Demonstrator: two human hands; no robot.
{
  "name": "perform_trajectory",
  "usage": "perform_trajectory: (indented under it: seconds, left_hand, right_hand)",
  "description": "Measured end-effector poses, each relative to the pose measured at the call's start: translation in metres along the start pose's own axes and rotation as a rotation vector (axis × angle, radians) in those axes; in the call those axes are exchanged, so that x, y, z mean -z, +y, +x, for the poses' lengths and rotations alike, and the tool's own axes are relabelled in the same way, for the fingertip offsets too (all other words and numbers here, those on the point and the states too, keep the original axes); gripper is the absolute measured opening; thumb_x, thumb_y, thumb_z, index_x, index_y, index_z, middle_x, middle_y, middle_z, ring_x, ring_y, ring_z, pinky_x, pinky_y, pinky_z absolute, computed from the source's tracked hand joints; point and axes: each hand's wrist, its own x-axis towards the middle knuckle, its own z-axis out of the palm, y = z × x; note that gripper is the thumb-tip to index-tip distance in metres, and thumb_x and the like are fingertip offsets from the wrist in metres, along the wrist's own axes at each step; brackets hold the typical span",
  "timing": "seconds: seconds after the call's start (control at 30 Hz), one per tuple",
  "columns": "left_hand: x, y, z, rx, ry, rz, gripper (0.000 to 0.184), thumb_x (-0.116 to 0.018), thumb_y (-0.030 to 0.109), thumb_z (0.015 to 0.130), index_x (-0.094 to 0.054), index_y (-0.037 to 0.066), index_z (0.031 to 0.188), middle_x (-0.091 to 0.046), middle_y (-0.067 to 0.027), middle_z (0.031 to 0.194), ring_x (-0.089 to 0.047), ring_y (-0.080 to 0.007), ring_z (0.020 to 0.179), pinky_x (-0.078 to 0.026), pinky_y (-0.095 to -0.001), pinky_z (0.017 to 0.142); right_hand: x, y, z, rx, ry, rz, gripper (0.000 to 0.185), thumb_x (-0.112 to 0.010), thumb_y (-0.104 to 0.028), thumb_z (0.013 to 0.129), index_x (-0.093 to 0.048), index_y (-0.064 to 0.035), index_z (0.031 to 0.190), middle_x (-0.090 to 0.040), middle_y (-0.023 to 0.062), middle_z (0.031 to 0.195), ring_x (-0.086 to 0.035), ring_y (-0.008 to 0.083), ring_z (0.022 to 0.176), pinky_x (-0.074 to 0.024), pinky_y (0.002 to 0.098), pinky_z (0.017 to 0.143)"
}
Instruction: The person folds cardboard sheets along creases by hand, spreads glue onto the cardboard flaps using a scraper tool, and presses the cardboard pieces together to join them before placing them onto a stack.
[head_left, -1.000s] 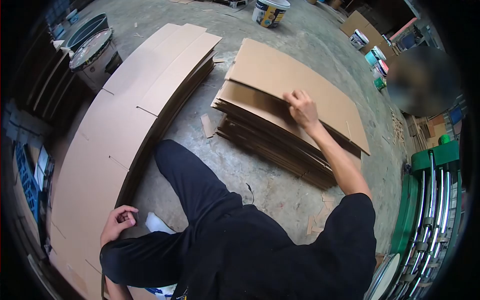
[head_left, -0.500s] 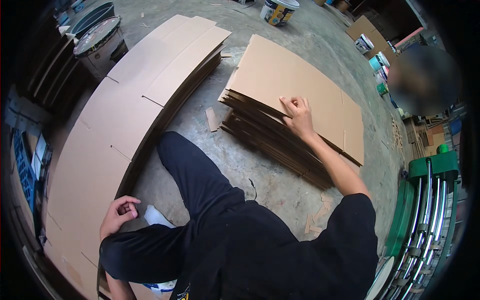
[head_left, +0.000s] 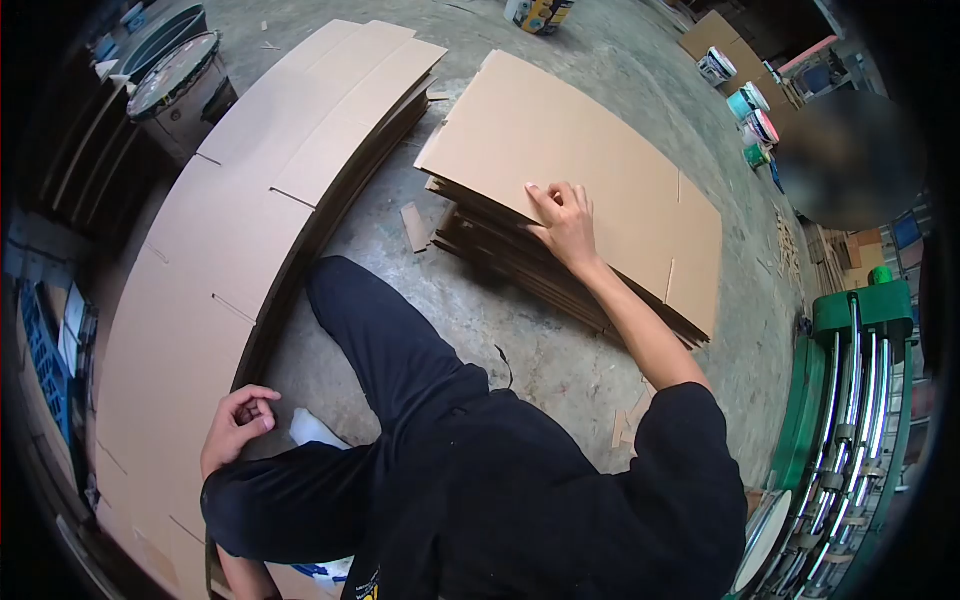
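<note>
My right hand [head_left: 566,222] grips the near edge of the top cardboard sheet [head_left: 590,160], its thumb at the edge and its curled fingers on the upper face. That sheet lies on a stack of folded cardboard [head_left: 520,270] on the floor. My left hand [head_left: 243,420] rests beside my bent knee, fingers loosely curled with gaps between them and nothing in them. Next to it runs a long stack of flat cardboard [head_left: 220,240] with slots cut in its top sheet.
A green machine with metal rollers [head_left: 850,400] stands at the right. Paint buckets [head_left: 716,66] are at the upper right, and a lidded drum [head_left: 178,85] is at the upper left. Cardboard scraps [head_left: 414,228] lie on the concrete floor.
The top sheet has come down onto the right stack and shifted toward the left, with my right hand moving along at its edge. My left hand has barely moved.
</note>
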Motion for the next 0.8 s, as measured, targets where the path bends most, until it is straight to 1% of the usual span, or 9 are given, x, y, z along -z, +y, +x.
perform_trajectory:
  seconds: [0.07, 0.27, 0.5, 0.57, 0.63, 0.7, 0.73, 0.77, 0.8]
  left_hand:
    - [0.001, -0.002, 0.000, 0.000, -0.006, 0.018, 0.031, -0.075, 0.009, 0.084, -0.067, 0.002, 0.113, -0.058, 0.0020, 0.077, -0.055, -0.0067, 0.074, -0.043, -0.0229, 0.073]
    - [0.004, -0.005, 0.000, -0.001, -0.008, 0.025, 0.032, -0.076, 0.011, 0.084, -0.066, 0.002, 0.113, -0.057, 0.0015, 0.077, -0.056, -0.0081, 0.074, -0.044, -0.0239, 0.072]
    - [0.006, -0.007, 0.000, -0.018, -0.019, 0.044, 0.031, -0.075, 0.010, 0.085, -0.066, 0.002, 0.113, -0.059, 0.0009, 0.079, -0.057, -0.0086, 0.075, -0.046, -0.0240, 0.073]
    - [0.007, -0.009, 0.002, -0.007, -0.028, 0.023, 0.032, -0.075, 0.011, 0.085, -0.066, 0.001, 0.114, -0.058, 0.0010, 0.079, -0.057, -0.0080, 0.075, -0.045, -0.0231, 0.073]
    - [0.008, -0.012, -0.002, 0.003, -0.043, -0.043, 0.035, -0.077, 0.013, 0.086, -0.065, 0.000, 0.117, -0.058, 0.0017, 0.080, -0.056, -0.0056, 0.078, -0.044, -0.0204, 0.075]
    - [0.008, -0.007, -0.001, -0.001, -0.066, -0.019, 0.036, -0.077, 0.013, 0.087, -0.065, 0.000, 0.119, -0.059, 0.0021, 0.084, -0.056, -0.0047, 0.082, -0.045, -0.0206, 0.078]
    - [0.008, -0.009, 0.000, 0.002, -0.074, -0.055, 0.035, -0.076, 0.011, 0.088, -0.065, 0.000, 0.120, -0.060, 0.0021, 0.088, -0.056, -0.0052, 0.084, -0.048, -0.0222, 0.081]
    - [0.008, -0.012, 0.000, -0.003, -0.073, -0.057, 0.035, -0.072, 0.003, 0.089, -0.064, -0.001, 0.123, -0.057, 0.0033, 0.086, -0.054, -0.0055, 0.083, -0.045, -0.0218, 0.079]
    - [0.010, -0.017, 0.001, -0.076, -0.118, -0.049, 0.037, -0.071, 0.003, 0.089, -0.063, -0.001, 0.125, -0.056, 0.0032, 0.085, -0.053, -0.0056, 0.081, -0.046, -0.0222, 0.078]
  right_hand:
    - [-0.005, -0.001, -0.002, -0.018, 0.050, 0.003, 0.072, -0.091, -0.028, 0.063, -0.066, -0.0204, 0.131, -0.054, 0.0049, 0.107, -0.051, 0.0267, 0.101, -0.0425, 0.0427, 0.088]
    - [-0.008, -0.006, -0.004, -0.004, 0.063, -0.033, 0.071, -0.090, -0.035, 0.067, -0.065, -0.0188, 0.132, -0.053, 0.0058, 0.107, -0.051, 0.0271, 0.101, -0.0408, 0.0437, 0.088]
    - [-0.009, -0.005, -0.003, 0.018, 0.052, -0.078, 0.069, -0.089, -0.036, 0.068, -0.065, -0.0182, 0.130, -0.053, 0.0062, 0.106, -0.050, 0.0274, 0.101, -0.0410, 0.0441, 0.088]
    - [-0.009, -0.007, -0.001, 0.019, 0.099, -0.056, 0.066, -0.089, -0.035, 0.070, -0.065, -0.0181, 0.129, -0.054, 0.0073, 0.102, -0.052, 0.0281, 0.099, -0.0423, 0.0444, 0.086]
    - [-0.005, -0.006, 0.001, -0.031, 0.046, -0.024, 0.063, -0.087, -0.036, 0.073, -0.065, -0.0179, 0.129, -0.055, 0.0092, 0.098, -0.053, 0.0296, 0.095, -0.0440, 0.0455, 0.084]
    - [-0.001, -0.009, 0.006, -0.040, 0.034, -0.001, 0.060, -0.086, -0.038, 0.075, -0.065, -0.0171, 0.128, -0.058, 0.0120, 0.099, -0.055, 0.0317, 0.097, -0.0454, 0.0468, 0.085]
    - [-0.004, -0.005, 0.006, -0.039, 0.029, -0.035, 0.061, -0.086, -0.040, 0.076, -0.065, -0.0161, 0.128, -0.061, 0.0142, 0.104, -0.056, 0.0330, 0.102, -0.0459, 0.0473, 0.090]
    - [0.000, -0.007, 0.008, -0.024, 0.021, -0.034, 0.062, -0.085, -0.041, 0.077, -0.065, -0.0154, 0.129, -0.062, 0.0157, 0.106, -0.057, 0.0342, 0.104, -0.0459, 0.0477, 0.092]
    - [0.001, -0.010, 0.010, -0.010, 0.037, -0.032, 0.061, -0.086, -0.038, 0.077, -0.066, -0.0146, 0.130, -0.063, 0.0160, 0.104, -0.058, 0.0343, 0.102, -0.0466, 0.0467, 0.093]
